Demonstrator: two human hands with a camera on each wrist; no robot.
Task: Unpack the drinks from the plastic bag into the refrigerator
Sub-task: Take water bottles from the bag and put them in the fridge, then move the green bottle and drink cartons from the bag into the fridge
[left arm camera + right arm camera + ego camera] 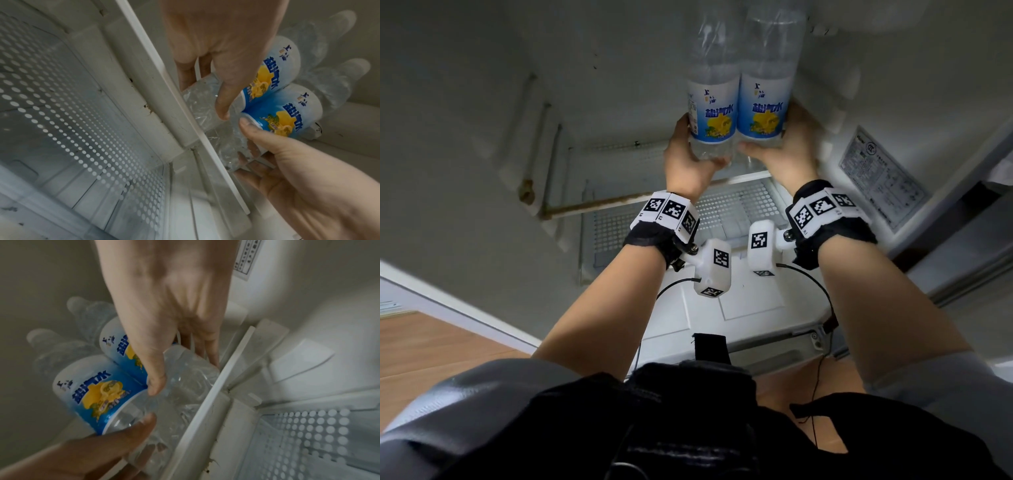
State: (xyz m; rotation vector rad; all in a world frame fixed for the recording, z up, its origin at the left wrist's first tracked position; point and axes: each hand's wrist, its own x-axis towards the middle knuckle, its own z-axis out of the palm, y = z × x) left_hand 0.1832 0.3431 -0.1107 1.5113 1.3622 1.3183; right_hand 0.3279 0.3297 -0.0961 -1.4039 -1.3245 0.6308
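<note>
Two clear drink bottles with blue-and-white lemon labels stand side by side inside the open refrigerator [619, 102], caps up. My left hand [700, 145] grips the lower part of the left bottle [714, 109]. My right hand [770, 132] grips the right bottle [765, 106] the same way. In the left wrist view my thumb presses the clear base of the left bottle [277, 65], with the right bottle [287, 116] against it. Both bases sit close over the white front rim of the glass shelf [739, 178]; I cannot tell whether they rest on it. No plastic bag is in view.
Under the shelf lies a perforated cover [736, 202] over a lower compartment. A printed sticker [880, 181] is on the right inner wall. Ribbed shelf rails [541, 137] run along the left wall. Wooden floor [431, 346] shows at lower left.
</note>
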